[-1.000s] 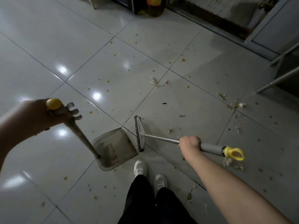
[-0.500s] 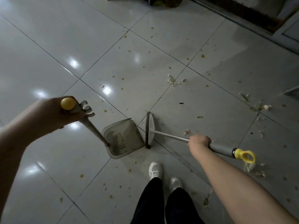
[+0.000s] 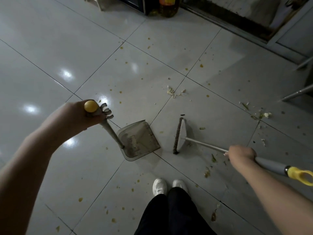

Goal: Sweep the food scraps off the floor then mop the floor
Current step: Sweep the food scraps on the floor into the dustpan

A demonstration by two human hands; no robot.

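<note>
Glossy pale grey floor tiles fill the view from above, crossed by thin dark grout lines and bright reflections of lamps; a dark cabinet base and an amber jar stand at the far edge. A person in black trousers and white shoes stands at the lower middle, both bare forearms reaching forward. The dustpan, a smoky translucent plastic scoop on a long upright handle, sits just ahead of the shoes with its open lip facing right and grime streaked inside. The broom, a narrow flat head with a dark bristle strip on a thin metal pole, stands just beside that lip, not touching it. The left hand has its fingers clamped round the top of the dustpan handle, below a yellow knob and beside grey comb teeth. The right hand has its fingers wrapped round the broom pole where the thicker grey grip begins; a yellow hanging loop ends the pole. Scattered all round lie food scraps, pale leafy shreds and small orange-yellow specks, thickest ahead and to the right; sweeping looks barely begun. To do it well, the pan lip should probably press flat on the tile while the bristles draw each cluster in with short, low strokes; damp bits may smear.
</note>
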